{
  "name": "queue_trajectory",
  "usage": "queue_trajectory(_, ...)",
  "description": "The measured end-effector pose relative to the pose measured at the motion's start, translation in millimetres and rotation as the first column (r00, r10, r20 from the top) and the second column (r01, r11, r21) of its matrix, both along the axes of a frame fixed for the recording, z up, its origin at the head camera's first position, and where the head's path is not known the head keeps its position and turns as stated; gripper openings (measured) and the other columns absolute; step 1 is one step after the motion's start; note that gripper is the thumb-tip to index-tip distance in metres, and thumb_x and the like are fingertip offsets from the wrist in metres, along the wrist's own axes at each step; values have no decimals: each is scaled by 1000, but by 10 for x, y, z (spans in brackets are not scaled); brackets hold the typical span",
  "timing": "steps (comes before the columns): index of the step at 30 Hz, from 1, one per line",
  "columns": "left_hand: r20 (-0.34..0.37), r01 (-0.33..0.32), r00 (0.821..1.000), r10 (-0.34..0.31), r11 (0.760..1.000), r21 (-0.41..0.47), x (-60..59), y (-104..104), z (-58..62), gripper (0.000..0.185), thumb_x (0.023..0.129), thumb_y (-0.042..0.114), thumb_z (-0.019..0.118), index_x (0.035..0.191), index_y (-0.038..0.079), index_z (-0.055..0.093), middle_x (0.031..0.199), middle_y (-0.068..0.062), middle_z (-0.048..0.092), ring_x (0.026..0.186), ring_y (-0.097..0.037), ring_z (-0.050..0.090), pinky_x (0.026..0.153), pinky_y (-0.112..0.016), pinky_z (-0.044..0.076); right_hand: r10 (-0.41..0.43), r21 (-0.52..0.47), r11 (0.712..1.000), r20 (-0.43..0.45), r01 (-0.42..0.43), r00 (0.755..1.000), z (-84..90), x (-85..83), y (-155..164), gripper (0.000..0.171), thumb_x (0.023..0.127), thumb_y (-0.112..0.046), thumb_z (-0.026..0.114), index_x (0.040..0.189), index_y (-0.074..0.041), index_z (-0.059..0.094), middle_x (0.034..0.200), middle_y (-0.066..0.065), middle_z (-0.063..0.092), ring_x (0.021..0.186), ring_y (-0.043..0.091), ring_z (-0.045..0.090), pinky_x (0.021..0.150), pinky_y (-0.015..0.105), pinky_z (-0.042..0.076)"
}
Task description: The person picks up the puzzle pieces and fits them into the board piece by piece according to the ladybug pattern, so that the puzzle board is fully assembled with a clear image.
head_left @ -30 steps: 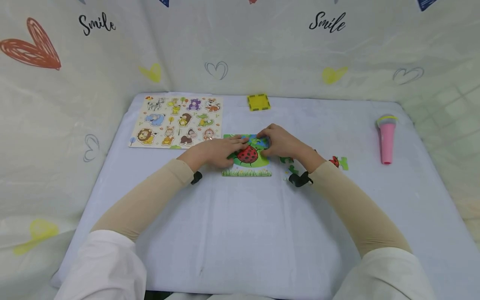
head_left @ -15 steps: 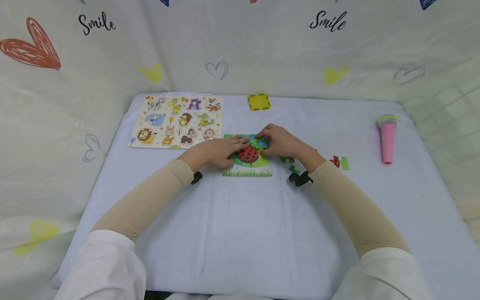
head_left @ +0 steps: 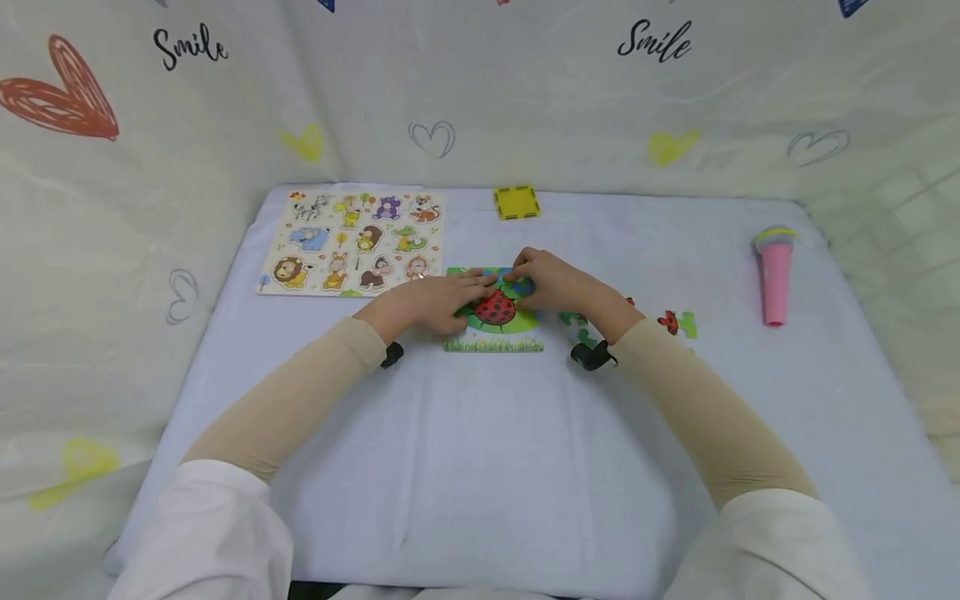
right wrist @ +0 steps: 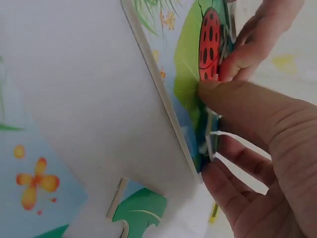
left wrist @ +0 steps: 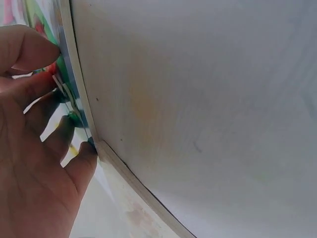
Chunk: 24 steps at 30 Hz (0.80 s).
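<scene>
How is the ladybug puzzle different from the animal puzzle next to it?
The ladybug puzzle shows one big red ladybug on green; the animal puzzle shows many small animals on a cream board. The left hand and the right hand both touch the ladybug puzzle; no hand touches the animal puzzle. The ladybug puzzle looks smaller and lies nearer the person; the animal puzzle lies farther back on the left. Both lie flat on the table.
</scene>
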<state>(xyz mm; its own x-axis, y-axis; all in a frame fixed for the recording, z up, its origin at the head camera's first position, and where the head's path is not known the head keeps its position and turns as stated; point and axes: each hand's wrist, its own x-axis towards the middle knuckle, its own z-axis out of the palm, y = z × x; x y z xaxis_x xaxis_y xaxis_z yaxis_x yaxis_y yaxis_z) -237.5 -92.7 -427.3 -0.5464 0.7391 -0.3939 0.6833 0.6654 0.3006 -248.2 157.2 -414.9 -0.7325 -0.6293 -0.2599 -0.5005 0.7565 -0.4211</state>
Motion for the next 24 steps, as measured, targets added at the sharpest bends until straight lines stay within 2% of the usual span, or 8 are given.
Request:
queue_trajectory(3,6,-6,1000,6,1000,-6,5,-3,10,74,102,24,52,167,23,17,176,6,2,162,-20,1,119,-47,39,7,25,1000,-74,-5,997,-17,39,12,53,95,-24,77,143,-7,62,140,15,52,125,38,47,106,50,44)
queue_trajectory(6,15,-17,1000,17,1000,-3,9,-6,29,75,101,24,53,167,23,17,176,6,3,162,-19,3,121,-46,36,-5,49,999,-111,11,994,-9,66,4,53,95,-26,77,144,-11,62,142,14,52,126,40,46,109,50,43)
queue_trajectory(13,10,-18,1000,18,1000,21,12,45,76,75,99,24,58,166,18,24,175,-1,12,161,-24,14,124,-45,32,-76,125,989,-20,78,997,16,86,-2,58,100,-30,71,153,-16,51,149,11,45,130,39,44,102,49,46)
queue_trajectory(19,-20,-5,1000,5,1000,2,25,56,64,78,100,28,58,167,26,19,175,-5,12,161,-26,12,124,-48,32,-105,47,993,-29,106,994,-24,118,-3,57,101,-36,69,151,-14,53,144,12,48,126,37,47,98,47,47)
queue_trajectory(24,-57,-3,998,1,1000,-30,67,99,107,71,104,31,54,166,31,22,175,-4,11,162,-28,10,118,-49,39,-112,19,993,-65,114,992,-50,141,-19,55,100,-31,71,149,-12,55,139,14,51,120,36,49,95,46,47)
